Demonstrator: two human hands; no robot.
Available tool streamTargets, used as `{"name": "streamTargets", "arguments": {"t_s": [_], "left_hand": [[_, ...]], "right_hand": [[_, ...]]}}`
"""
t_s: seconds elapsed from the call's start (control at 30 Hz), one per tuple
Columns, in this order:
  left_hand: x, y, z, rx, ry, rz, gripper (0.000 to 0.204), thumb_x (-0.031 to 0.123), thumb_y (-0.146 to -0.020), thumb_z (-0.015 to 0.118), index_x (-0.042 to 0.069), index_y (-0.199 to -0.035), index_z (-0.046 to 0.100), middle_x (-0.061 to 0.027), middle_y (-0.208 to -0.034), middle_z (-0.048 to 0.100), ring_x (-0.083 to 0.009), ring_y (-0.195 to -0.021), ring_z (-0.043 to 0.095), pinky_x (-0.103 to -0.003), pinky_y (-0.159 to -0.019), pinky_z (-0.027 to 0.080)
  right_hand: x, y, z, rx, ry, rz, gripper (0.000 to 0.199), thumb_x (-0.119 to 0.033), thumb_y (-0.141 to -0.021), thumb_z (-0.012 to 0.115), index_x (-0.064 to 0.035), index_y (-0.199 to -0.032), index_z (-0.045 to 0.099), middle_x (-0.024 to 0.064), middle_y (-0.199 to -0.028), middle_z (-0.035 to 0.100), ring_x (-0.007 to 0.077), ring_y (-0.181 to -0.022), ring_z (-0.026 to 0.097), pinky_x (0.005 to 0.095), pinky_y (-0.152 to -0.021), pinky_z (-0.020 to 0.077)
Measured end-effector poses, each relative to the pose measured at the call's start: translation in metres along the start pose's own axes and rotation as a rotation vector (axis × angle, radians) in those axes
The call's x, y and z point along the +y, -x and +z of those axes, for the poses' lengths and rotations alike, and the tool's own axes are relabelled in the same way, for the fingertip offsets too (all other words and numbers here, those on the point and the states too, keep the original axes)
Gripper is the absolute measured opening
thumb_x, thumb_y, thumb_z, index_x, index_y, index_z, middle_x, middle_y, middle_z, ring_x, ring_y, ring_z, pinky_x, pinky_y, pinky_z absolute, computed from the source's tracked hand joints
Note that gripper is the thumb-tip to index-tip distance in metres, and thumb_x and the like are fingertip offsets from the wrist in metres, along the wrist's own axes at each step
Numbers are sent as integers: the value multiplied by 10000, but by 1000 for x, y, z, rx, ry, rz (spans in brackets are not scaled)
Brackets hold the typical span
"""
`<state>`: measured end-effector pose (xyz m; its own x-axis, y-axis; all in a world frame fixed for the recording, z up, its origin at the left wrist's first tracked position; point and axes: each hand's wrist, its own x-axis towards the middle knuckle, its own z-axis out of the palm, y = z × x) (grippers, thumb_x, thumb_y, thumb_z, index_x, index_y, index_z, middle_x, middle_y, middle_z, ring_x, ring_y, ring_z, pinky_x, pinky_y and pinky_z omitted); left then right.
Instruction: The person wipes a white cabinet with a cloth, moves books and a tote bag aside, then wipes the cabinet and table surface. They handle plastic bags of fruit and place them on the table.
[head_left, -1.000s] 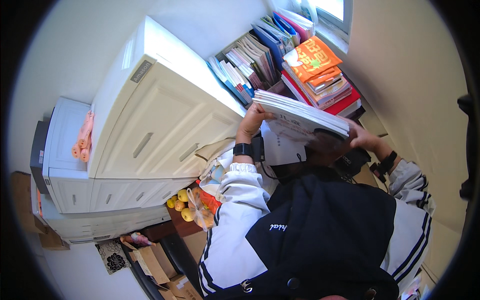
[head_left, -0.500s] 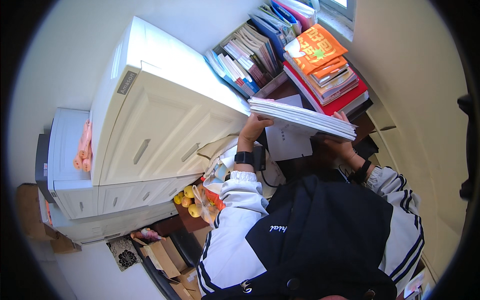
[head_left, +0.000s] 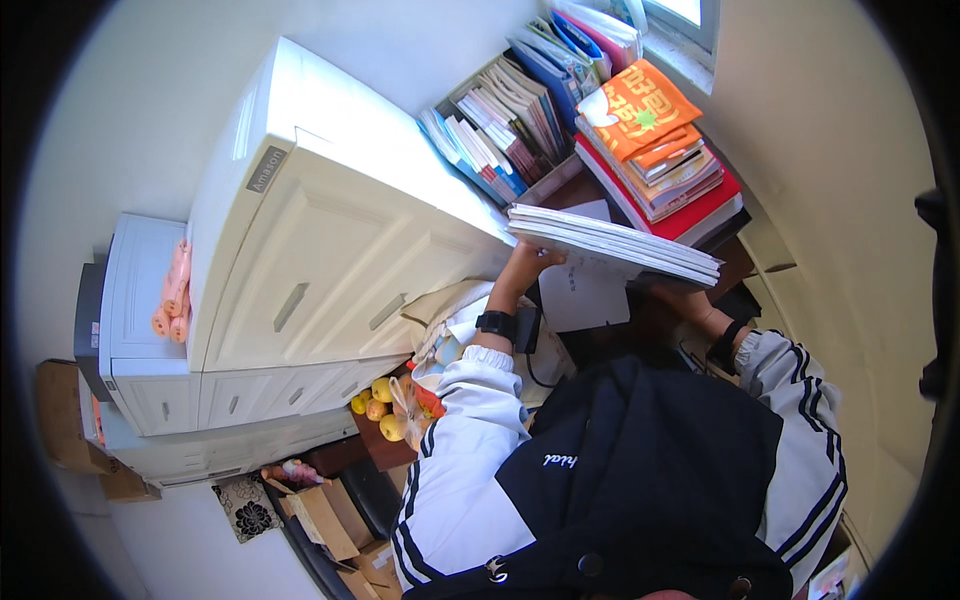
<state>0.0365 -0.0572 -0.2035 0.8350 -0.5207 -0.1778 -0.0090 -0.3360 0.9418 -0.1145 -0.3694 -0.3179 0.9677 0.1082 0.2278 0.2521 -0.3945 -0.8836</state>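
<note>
A stack of several thin white books (head_left: 625,246) is held up level in front of me, spines or page edges toward me. My left hand (head_left: 532,263) is closed on its left end, thumb on the near side. At the right end my right hand (head_left: 692,300) grips from below; its fingers are mostly hidden by the stack. Beneath the stack lies a white sheet or booklet (head_left: 582,298) on the dark desk. Just beyond stands a pile of books (head_left: 660,195) with a red one low down and an orange packet (head_left: 640,110) on top.
A file box (head_left: 545,187) full of upright books and folders (head_left: 560,75) stands at the back. To the left is a tall cream cabinet (head_left: 340,250). Yellow fruit (head_left: 393,427) and a cloth bag (head_left: 440,310) sit below it. Along the right runs a wall (head_left: 830,180).
The whole view has shifted slightly. The stack stays held at about the same place over the desk, and the right fingertips that showed above its far edge are now hidden.
</note>
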Motion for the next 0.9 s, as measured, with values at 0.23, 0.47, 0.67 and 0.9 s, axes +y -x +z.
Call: {"name": "streamTargets", "arguments": {"t_s": [0.23, 0.47, 0.67, 0.9], "left_hand": [[36, -2, -7, 5, 205, 105, 418, -50, -825, 694, -3, -1212, 546, -53, -1156, 641, -177, -1052, 596, -340, -932, 494], [127, 3, -31, 213, -158, 310, 419, 38, -792, 740, 8, -1175, 574, -101, -1078, 657, -194, -997, 625, -340, -887, 492], [204, -9, -36, 375, -241, 285, 417, 393, -866, 692, 30, -1070, 700, -141, -900, 716, -217, -781, 671, -352, -746, 512], [289, 1, -29, 33, 248, 98, 714, 598, -878, 621, -50, -1176, 578, -115, -1064, 650, -164, -902, 644, -273, -758, 535]], "right_hand": [[-48, -13, -21, 68, -147, 33, 371, -103, -804, 755, -37, -1153, 649, 114, -1133, 677, 213, -1033, 653, 319, -870, 527], [-107, -60, -68, -5, -620, 157, 410, -162, -795, 779, -8, -1141, 624, 69, -1074, 670, 165, -956, 628, 329, -826, 522], [-148, -117, -98, 173, -891, 206, 467, -179, -843, 729, 7, -1229, 544, 98, -1148, 628, 215, -982, 634, 363, -866, 522], [-122, -148, -101, -150, -1373, 273, 518, -257, -931, 613, 32, -1336, 469, 151, -1209, 629, 266, -1075, 636, 395, -975, 502]]}}
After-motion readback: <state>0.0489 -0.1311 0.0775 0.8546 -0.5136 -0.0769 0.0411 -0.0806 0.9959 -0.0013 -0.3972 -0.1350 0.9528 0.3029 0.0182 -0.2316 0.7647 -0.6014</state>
